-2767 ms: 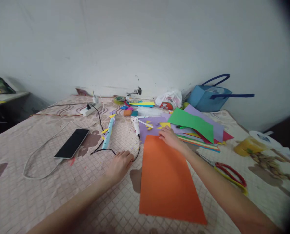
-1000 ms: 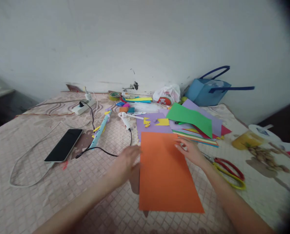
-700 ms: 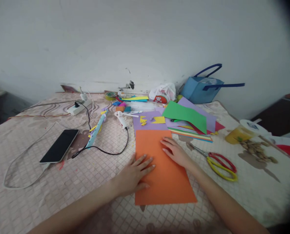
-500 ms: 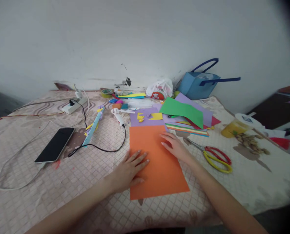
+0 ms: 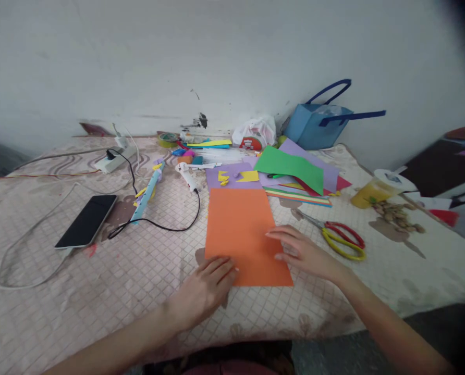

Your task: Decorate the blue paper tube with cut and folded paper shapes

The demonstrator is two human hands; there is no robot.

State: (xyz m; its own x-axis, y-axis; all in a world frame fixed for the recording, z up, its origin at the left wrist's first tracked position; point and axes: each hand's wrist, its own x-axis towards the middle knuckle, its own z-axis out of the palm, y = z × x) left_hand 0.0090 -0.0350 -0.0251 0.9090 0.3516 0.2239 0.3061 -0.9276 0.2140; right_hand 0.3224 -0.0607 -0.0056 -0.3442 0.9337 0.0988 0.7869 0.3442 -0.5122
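Note:
A sheet of orange paper (image 5: 240,219) lies on the tablecloth in front of me. Over its lower left corner my left hand (image 5: 209,284) is bent, fingers pressed together on that corner, with the thumb hidden. My right hand (image 5: 303,252) is at the sheet's right edge, fingers stretched out and apart, the fingertips over the paper. To the right of the sheet lie scissors (image 5: 334,237) with one red and one yellow handle. A purple sheet (image 5: 212,179) with yellow paper scraps (image 5: 248,176) touches the orange sheet's far edge.
Left are a phone (image 5: 87,221) on a cable, a light blue strip (image 5: 148,192) and a white glue gun (image 5: 187,176) with a black cord. Behind lie green paper (image 5: 291,166), a power strip (image 5: 117,159) and a blue bag (image 5: 318,127). A yellow drink cup (image 5: 373,192) stands right beside peanuts (image 5: 399,214).
The orange sheet has turned a little straighter and its near edge sits farther away. My left hand has drawn to the lower left corner, fingers closing; my right hand has come nearer along the right edge.

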